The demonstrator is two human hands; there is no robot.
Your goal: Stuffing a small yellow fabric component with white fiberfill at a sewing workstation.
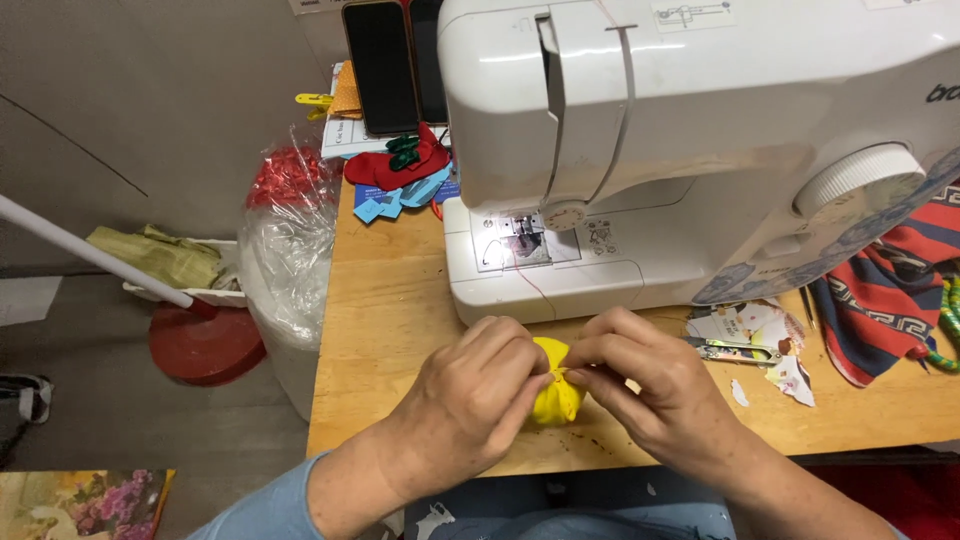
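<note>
The small yellow fabric bundle (556, 392) sits pinched between my hands, low over the front edge of the wooden counter (385, 330). My left hand (470, 400) is curled closed around its left side, fingertips pressing into the cloth. My right hand (650, 385) is closed on the bundle too, thumb and forefinger nipping its gathered top right where the two hands meet. A thin red thread (535, 285) runs from just above my hands up toward the needle area.

Just beyond my hands stands the white sewing machine (690, 130), its little lamp lit over the needle plate (522, 240). Just to the right of my right hand lie small thread snips (735, 350) on some paper scraps (770, 345), and further right a red and navy striped cloth (895, 290). Beyond my left hand, at the counter's back, lie a red fabric piece (395, 165) and two dark phones (395, 60) propped upright. Off the counter, to the left of my left hand, a clear plastic bag (285, 250) stands on the floor.
</note>
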